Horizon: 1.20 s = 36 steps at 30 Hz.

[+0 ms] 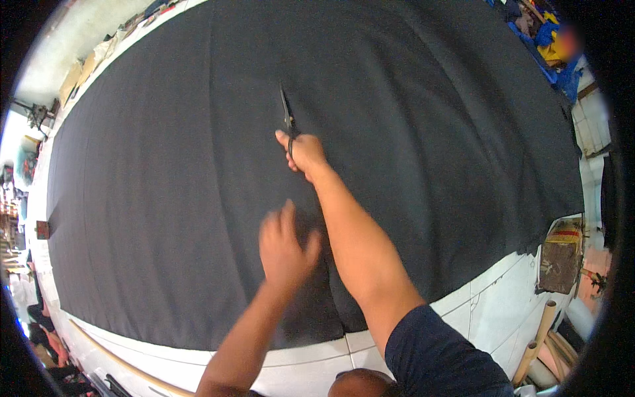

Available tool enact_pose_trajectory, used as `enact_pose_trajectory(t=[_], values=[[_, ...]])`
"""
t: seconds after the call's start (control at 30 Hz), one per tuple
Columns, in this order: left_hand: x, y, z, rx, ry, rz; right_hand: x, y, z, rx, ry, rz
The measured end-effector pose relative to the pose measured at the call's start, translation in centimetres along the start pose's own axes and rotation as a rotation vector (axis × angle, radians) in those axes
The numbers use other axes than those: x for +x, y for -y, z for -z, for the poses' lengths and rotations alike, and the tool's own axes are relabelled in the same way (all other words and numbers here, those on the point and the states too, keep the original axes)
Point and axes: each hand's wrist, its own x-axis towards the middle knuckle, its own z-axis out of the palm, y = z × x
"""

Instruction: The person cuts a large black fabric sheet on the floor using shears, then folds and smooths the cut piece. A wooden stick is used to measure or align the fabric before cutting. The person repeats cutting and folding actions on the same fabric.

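Black cloth (165, 198), wide, flat; right hand (305, 152) grips scissors (286, 114) pointing 12 o'clock; left hand (283, 246) open, blurred; cut line indistinct

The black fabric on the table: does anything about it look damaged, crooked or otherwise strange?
Only the cut: the black fabric is split from its near edge, by the left hand, up to the scissors in the right hand. The line looks fairly straight. Soft lengthwise creases show; no stains or spills are visible.
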Motion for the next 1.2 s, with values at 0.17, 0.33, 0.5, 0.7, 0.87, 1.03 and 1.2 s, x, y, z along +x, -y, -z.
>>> enact_pose_trajectory(t=[0.17, 0.33, 0.5, 0.7, 0.87, 1.03, 1.2], values=[[9.5, 5.5, -3.1, 0.374, -0.239, -0.012, -0.3, 0.9, -2.4, 0.031, 0.049, -0.026], [10.2, 4.2, -3.7, 0.277, -0.156, 0.002, 0.2, 0.3, -0.9, 0.032, -0.007, -0.034], [10.3, 4.3, -2.6, 0.254, -0.088, 0.074, -0.2, 0.9, -1.3, -0.02, -0.007, -0.124], [11.3, 4.5, -2.4, 0.221, -0.026, 0.118, -0.2, 0.1, -1.2, -0.061, -0.004, -0.162], [10.4, 4.4, -2.3, 0.23, 0.053, 0.154, 1.6, 0.7, -1.7, -0.136, -0.039, -0.104], [11.0, 4.7, -2.8, 0.252, 0.09, 0.171, 10.0, 7.8, -3.0, -0.111, 0.006, -0.209], [11.1, 4.6, -2.7, 0.293, 0.093, 0.148, 15.9, 8.8, -3.8, -0.217, -0.046, -0.082]])
